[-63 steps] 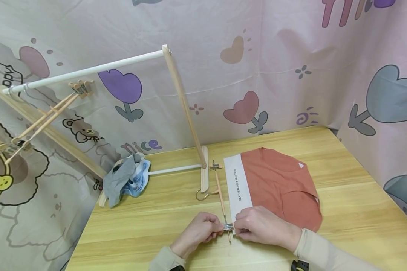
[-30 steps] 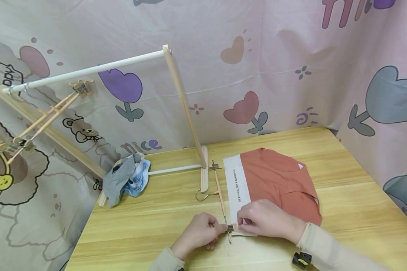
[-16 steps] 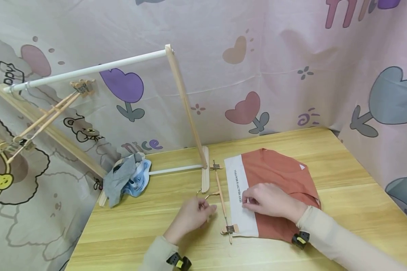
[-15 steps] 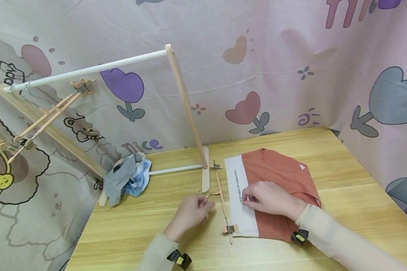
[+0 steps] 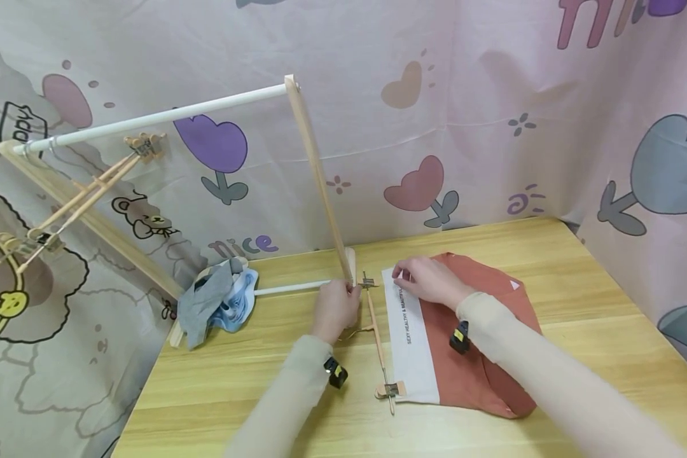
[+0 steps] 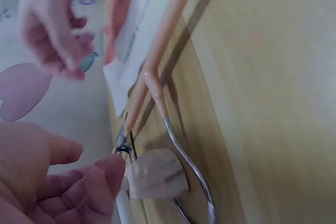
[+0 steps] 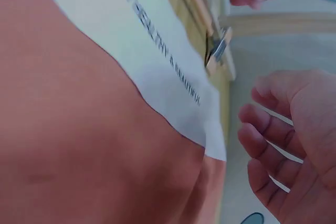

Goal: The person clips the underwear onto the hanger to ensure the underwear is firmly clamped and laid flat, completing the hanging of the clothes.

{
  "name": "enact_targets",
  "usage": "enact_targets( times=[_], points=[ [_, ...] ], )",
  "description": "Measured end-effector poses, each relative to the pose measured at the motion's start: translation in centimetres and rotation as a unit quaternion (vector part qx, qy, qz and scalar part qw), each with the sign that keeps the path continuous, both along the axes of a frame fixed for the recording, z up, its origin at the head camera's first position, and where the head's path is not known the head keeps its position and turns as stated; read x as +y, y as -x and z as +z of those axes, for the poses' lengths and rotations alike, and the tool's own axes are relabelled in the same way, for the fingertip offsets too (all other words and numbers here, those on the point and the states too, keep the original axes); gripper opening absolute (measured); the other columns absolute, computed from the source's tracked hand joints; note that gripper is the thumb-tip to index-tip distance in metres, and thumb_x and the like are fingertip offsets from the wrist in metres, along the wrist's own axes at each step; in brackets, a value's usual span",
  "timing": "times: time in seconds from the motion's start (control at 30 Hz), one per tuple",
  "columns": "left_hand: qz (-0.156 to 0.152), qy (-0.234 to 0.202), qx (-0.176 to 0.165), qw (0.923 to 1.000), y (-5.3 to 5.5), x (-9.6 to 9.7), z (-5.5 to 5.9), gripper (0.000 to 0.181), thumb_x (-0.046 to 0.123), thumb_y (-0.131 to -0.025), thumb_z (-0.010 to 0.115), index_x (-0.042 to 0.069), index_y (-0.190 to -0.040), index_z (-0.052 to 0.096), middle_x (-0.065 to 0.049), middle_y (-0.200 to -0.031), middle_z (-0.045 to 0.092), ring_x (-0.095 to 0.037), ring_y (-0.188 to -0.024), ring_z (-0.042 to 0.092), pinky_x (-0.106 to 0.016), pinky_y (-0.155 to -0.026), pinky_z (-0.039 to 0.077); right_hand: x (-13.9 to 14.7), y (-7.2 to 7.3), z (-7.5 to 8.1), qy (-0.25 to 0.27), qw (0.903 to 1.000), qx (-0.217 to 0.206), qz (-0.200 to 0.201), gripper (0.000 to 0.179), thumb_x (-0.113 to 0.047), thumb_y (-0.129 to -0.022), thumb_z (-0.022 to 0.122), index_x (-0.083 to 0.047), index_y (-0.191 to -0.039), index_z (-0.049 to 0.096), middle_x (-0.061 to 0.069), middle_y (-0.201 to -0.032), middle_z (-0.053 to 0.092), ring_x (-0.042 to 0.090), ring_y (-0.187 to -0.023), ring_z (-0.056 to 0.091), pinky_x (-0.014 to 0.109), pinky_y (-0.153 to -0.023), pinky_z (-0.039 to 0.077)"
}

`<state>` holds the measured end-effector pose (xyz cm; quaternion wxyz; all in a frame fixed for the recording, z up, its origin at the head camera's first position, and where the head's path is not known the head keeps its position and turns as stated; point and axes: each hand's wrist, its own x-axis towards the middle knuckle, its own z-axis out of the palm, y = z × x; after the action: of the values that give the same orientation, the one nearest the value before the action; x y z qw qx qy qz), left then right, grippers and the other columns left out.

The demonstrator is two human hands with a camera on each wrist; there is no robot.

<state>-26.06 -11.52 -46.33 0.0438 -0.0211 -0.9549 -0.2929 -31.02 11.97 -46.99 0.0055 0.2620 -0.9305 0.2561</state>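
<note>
Red-orange underpants lie flat, their white printed waistband along the left side. Beside the band lies a thin wooden clip hanger with a metal hook. Its near clip is on the waistband's lower corner. The far clip stands a little apart from the band's upper corner. My left hand reaches toward the far clip, fingers loosely bent with nothing between them in the left wrist view. Over the band's upper end hovers my right hand, fingers relaxed and holding nothing.
At the left stands a wooden rack with a white top bar, from which clip hangers hang. Crumpled grey and blue cloth lies at its base. The rack's right foot is close to the far clip. Patterned curtains surround the table.
Both hands have let go of the near clip, which now sits on the waistband's corner. They have moved away from me, to the far end of the hanger and band.
</note>
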Motion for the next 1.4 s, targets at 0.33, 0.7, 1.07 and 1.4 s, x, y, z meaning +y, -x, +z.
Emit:
enact_targets(
  times=[0.33, 0.7, 1.07, 1.4],
  points=[
    [0.053, 0.056, 0.049, 0.9958, 3.0, 2.3, -1.9, 0.034, 0.022, -0.102, 0.074, 0.004, -0.073, 0.071, -0.011, -0.066, 0.070, -0.017, -0.051, 0.059, -0.032, -0.047, 0.049, -2.4, 3.6, -1.2, -0.080, 0.9948, 0.050, -0.036, 0.027, -0.022, -0.103, 0.071, -0.009, -0.125, 0.079, 0.014, -0.120, 0.075, 0.033, -0.111, 0.070, 0.049, -0.097, 0.059],
    [0.093, 0.000, 0.085, 0.9920, 3.7, 3.2, -3.4, 0.035, 0.018, -0.101, 0.075, 0.004, -0.070, 0.072, -0.011, -0.064, 0.071, -0.018, -0.051, 0.060, -0.030, -0.047, 0.048, -3.3, 4.1, -2.0, -0.106, 0.9920, 0.041, -0.056, 0.023, -0.024, -0.102, 0.074, -0.011, -0.120, 0.080, 0.011, -0.119, 0.074, 0.033, -0.112, 0.065, 0.054, -0.101, 0.054],
    [0.117, -0.069, 0.101, 0.9856, 2.9, 3.9, -2.9, 0.025, 0.013, -0.097, 0.078, 0.007, -0.073, 0.073, -0.007, -0.071, 0.074, -0.015, -0.057, 0.062, -0.028, -0.053, 0.050, -3.1, 4.3, -2.2, -0.061, 0.9959, 0.032, -0.059, 0.012, -0.026, -0.101, 0.076, -0.014, -0.101, 0.078, 0.004, -0.099, 0.074, 0.025, -0.093, 0.062, 0.046, -0.091, 0.053],
    [0.080, -0.038, 0.102, 0.9908, 2.0, 3.2, -1.7, 0.028, 0.011, -0.097, 0.077, 0.010, -0.074, 0.061, -0.007, -0.073, 0.065, -0.024, -0.069, 0.059, -0.036, -0.062, 0.047, -2.0, 4.4, -1.9, 0.039, 0.9982, -0.044, -0.014, 0.009, -0.023, -0.105, 0.071, -0.014, -0.105, 0.074, 0.002, -0.096, 0.074, 0.015, -0.084, 0.065, 0.039, -0.083, 0.055]
  ],
)
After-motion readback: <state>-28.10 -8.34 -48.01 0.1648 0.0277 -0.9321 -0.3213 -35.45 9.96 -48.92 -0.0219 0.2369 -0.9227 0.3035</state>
